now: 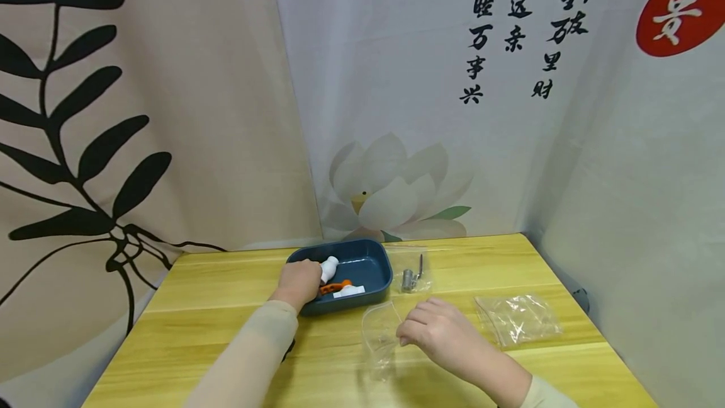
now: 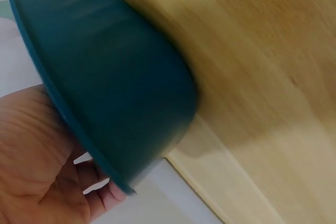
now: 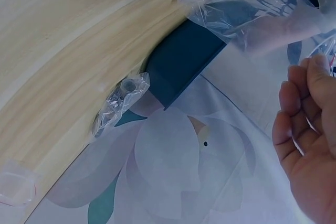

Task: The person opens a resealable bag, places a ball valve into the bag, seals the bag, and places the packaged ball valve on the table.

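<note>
Your left sleeve (image 1: 243, 354) lay nearest, your left hand (image 1: 303, 281) over the rim of the blue tray (image 1: 370, 269); its fingertips were hidden, so whether it gripped the white piece (image 1: 330, 267) couldn't be told. Your right hand (image 1: 438, 330) pinched a clear bag (image 1: 376, 332) in front of the tray. Held one-handed, the limp film might have collapsed; a bumped rim could have shifted the tray.

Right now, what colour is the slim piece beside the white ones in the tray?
The slim piece is orange; the head view shows it best.
</note>
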The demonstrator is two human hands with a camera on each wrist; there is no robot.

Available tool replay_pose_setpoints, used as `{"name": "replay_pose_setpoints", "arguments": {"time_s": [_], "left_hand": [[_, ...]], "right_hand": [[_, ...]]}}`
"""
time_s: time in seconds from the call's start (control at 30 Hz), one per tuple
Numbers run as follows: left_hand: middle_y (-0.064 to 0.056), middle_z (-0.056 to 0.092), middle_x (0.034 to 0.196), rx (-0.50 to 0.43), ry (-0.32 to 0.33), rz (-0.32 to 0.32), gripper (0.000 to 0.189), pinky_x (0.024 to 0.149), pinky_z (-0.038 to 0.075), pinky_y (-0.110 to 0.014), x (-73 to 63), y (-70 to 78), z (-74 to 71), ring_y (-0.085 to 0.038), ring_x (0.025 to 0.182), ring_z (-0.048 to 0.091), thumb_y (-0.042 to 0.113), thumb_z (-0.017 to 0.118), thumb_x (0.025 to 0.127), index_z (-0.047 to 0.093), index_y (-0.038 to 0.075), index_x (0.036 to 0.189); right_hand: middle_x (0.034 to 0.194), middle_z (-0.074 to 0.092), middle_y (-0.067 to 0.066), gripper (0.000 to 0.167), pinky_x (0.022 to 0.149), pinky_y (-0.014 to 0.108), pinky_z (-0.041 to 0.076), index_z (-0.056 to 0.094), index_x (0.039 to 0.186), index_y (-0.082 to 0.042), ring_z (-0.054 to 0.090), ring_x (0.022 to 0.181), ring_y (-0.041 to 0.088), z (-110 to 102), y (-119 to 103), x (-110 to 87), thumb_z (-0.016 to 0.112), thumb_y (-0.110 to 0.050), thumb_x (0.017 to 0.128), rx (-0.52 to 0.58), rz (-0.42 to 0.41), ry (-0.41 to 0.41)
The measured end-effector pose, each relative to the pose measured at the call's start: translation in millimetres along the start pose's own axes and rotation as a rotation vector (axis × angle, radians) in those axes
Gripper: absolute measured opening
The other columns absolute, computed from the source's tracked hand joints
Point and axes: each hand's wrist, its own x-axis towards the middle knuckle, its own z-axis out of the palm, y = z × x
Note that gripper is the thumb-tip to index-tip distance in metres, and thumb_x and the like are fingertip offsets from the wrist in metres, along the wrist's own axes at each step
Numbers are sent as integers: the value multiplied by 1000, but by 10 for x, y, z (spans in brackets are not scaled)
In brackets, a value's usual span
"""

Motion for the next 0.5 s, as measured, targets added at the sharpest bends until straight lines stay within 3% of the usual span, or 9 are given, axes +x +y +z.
{"name": "replay_pose_setpoints", "arguments": {"time_s": [0.23,0.5], "left_hand": [[-8,77,89,20,20,10,9,76,61,-50,11,33,77,-29,81,71,14,77,97,77,10,89],[-9,76,89,23,22,-6,10,74,59,-47,0,58,52,-26,80,69,12,74,98,76,11,88]], "right_hand": [[81,71,-17,7,73,17,49,74,87,-26,65,76,1,7,-14,-2,76,-32,88,-6,-12,17],[81,70,-18,7,72,16,47,74,87,-26,64,76,0,3,-22,-12,80,-29,85,4,-6,6]]}}
